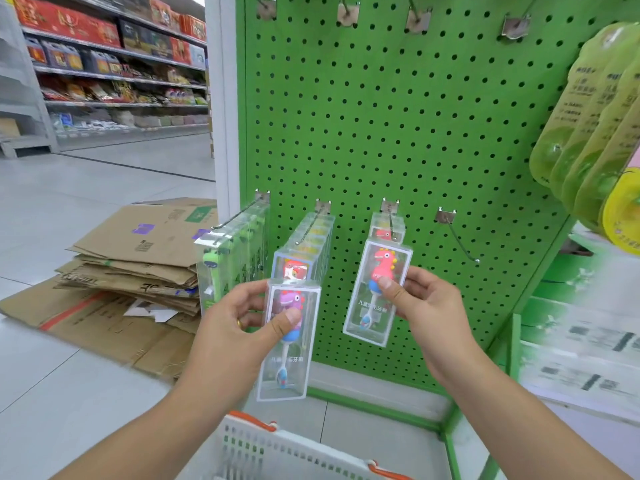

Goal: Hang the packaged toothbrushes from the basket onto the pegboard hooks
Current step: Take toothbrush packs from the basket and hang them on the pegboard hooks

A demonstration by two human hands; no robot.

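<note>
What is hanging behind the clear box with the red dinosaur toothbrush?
Behind the clear box with the red dinosaur toothbrush, held by the right hand, another clear box hangs on a metal hook. Its lower part is covered.

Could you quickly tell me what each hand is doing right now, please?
Left hand: grip on the purple dinosaur toothbrush pack.
Right hand: grip on the red dinosaur toothbrush pack.
</note>
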